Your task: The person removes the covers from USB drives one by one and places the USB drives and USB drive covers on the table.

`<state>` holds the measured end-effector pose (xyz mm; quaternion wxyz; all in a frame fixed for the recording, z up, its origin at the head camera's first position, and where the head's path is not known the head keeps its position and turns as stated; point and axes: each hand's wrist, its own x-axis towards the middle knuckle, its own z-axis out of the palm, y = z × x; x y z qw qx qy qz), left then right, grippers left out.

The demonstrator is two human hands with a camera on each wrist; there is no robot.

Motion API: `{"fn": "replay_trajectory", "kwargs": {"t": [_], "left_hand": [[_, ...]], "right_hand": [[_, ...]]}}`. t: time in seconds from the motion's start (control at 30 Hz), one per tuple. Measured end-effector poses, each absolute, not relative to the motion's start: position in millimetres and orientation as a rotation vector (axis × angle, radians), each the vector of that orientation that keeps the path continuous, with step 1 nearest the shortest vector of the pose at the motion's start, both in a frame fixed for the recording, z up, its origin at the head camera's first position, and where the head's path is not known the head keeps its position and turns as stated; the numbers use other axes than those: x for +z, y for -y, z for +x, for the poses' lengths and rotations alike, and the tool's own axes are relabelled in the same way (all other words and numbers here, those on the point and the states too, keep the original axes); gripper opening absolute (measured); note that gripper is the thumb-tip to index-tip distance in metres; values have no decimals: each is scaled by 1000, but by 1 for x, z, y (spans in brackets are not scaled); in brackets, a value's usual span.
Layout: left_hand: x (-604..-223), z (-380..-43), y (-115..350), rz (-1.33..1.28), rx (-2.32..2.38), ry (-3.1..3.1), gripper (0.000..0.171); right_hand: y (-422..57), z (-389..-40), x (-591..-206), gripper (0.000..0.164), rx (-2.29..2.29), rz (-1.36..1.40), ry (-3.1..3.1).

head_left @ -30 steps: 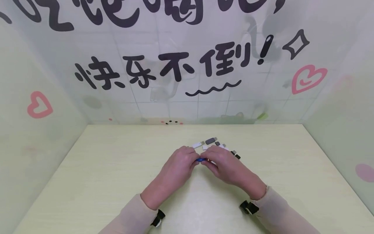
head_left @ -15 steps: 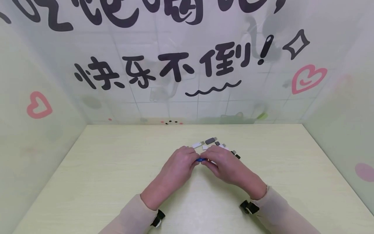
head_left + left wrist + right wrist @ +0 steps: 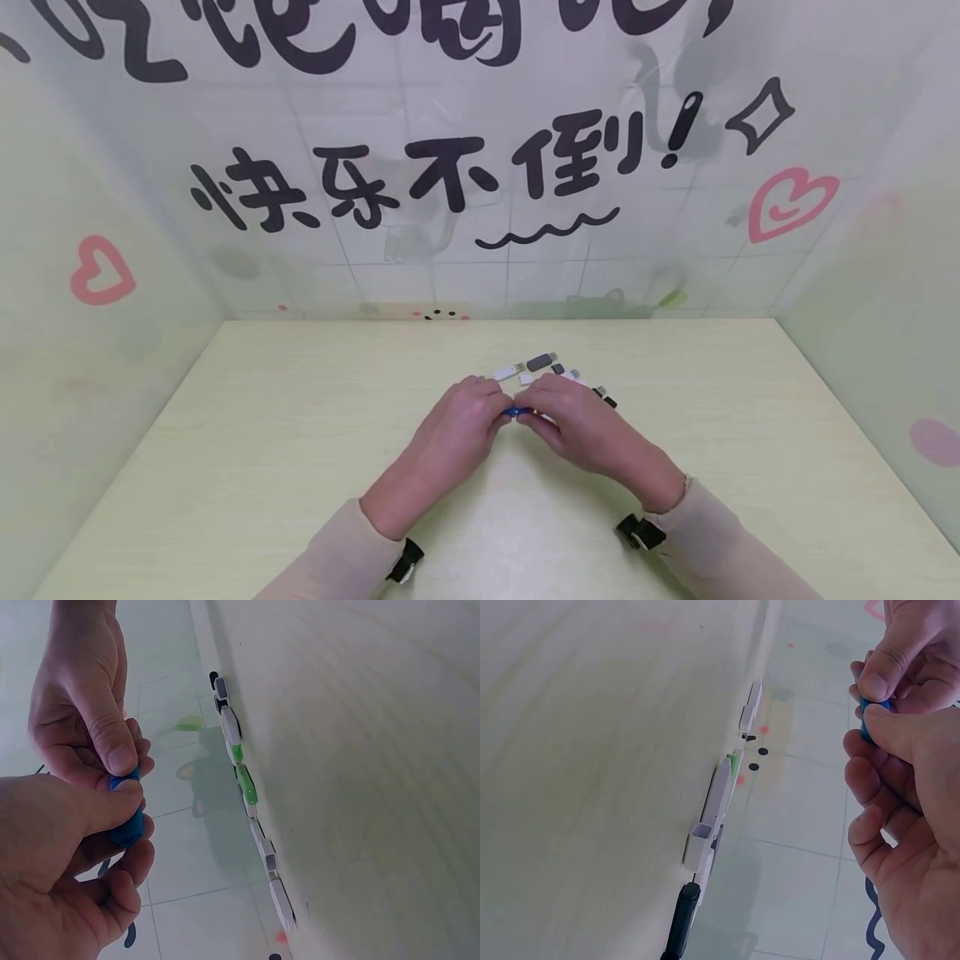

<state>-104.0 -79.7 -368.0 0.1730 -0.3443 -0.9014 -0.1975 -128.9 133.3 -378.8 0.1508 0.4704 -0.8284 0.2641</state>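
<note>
Both hands meet over the middle of the table, holding a small blue USB stick (image 3: pixel 515 411) between them. My left hand (image 3: pixel 459 421) pinches one end of it with thumb and fingers. The other end is pinched by my right hand (image 3: pixel 581 417), thumb tip close to the left thumb. In the left wrist view the blue body (image 3: pixel 131 829) shows below the left thumb, and a sliver of blue (image 3: pixel 865 727) appears between the thumbs in the right wrist view. Fingers cover much of the stick. It is held above the table surface.
Beyond the hands lie a white USB stick (image 3: pixel 508 372), a grey USB stick (image 3: pixel 540 362), a white cap (image 3: pixel 526 379) and dark caps (image 3: pixel 611 402). A green piece (image 3: pixel 246 784) lies in that row. Printed wall sheets surround the pale table (image 3: pixel 262 467).
</note>
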Motion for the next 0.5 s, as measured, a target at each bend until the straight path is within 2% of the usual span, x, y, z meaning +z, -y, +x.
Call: {"fn": "replay_trajectory", "kwargs": {"t": [0.5], "left_hand": [[-368, -103, 81, -972, -539, 2580, 9]], "right_hand": [[-133, -128, -378, 15, 670, 1358, 2403]]}}
